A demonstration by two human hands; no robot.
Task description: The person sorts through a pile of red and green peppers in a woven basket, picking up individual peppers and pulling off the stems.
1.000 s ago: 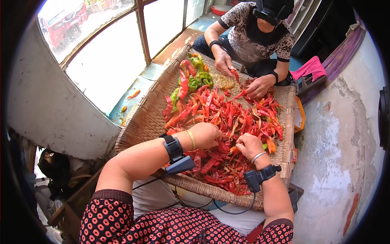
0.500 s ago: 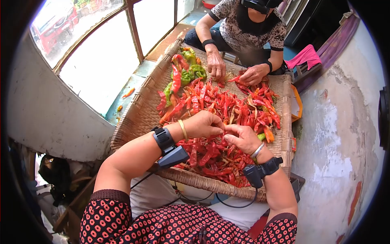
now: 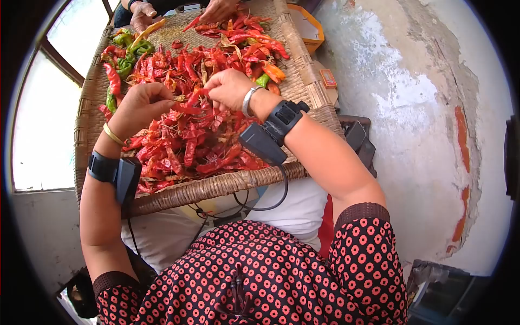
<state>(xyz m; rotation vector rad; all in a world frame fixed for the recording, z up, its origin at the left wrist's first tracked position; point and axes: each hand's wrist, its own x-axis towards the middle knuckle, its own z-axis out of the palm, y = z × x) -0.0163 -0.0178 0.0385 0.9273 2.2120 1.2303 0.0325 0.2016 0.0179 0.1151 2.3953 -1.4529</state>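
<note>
Both hands are working over the chili heap here. The left hand (image 3: 142, 105) is curling in loosely, not a full fist, with its fingertips (image 3: 172, 101) pinching one end of a red chili (image 3: 189, 103). The right hand (image 3: 230, 89) is closing down on the other end of the same pepper, thumb and first fingers bunched tight and the rest of the fingers tucked under. So the red chili is hanging between the two hands, just above the pile of red chilies (image 3: 189, 143), roughly mid-tray.

The pile is sitting on a big woven tray (image 3: 216, 187) that's resting across the person's lap. Each wrist is wearing a black strap-on device, the left wrist device (image 3: 115, 172) and the right wrist device (image 3: 271, 132), with a cable looping down from the right one. A gold bangle (image 3: 112, 134) is riding on the left wrist and a silver bracelet (image 3: 248, 101) on the right.

At the far-left corner some green chilies (image 3: 127, 51) are lying bunched together. Another person's hands (image 3: 142, 8) are poking in at the top edge, touching peppers there. An orange box (image 3: 311, 24) is sitting just beside the tray's far-right edge.
</note>
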